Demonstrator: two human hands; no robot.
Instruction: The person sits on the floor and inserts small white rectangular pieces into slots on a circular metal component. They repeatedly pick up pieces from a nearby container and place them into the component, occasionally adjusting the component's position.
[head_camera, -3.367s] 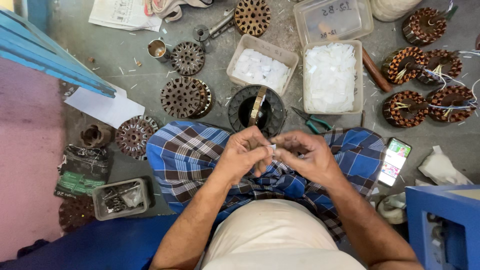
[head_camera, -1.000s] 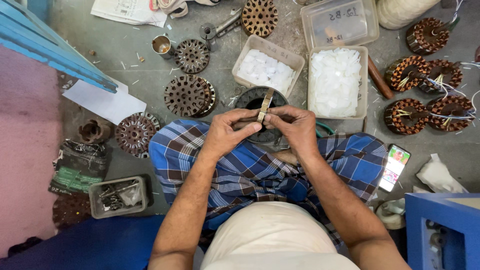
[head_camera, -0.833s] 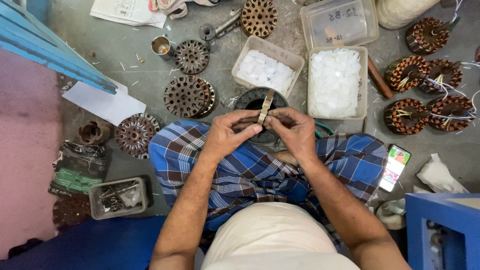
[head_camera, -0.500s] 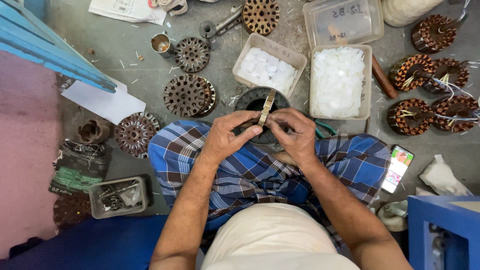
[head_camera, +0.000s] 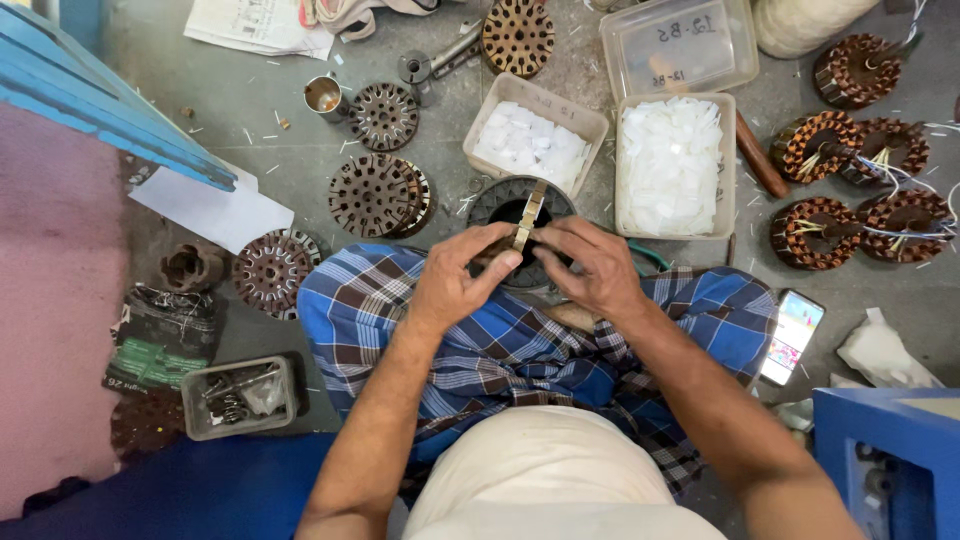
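My left hand and my right hand meet over a dark round stator core that stands on the floor in front of my knees. A flat wooden stick stands up between the fingertips of both hands, above the core's opening. My left thumb and forefinger pinch at the stick's lower end. My right fingers curl over the core's rim beside it. Whether a small white slip is between the fingers is hidden. A blue checked cloth covers my lap below the hands.
Two trays of white slips sit beyond the core, a lidded box behind them. Bare cores lie to the left, wound copper coils to the right. A phone and a blue box lie at the right.
Since 3.4 s ago both hands have moved forward from my lap to the dark core and taken up the wooden stick. Over the last second they have barely shifted.
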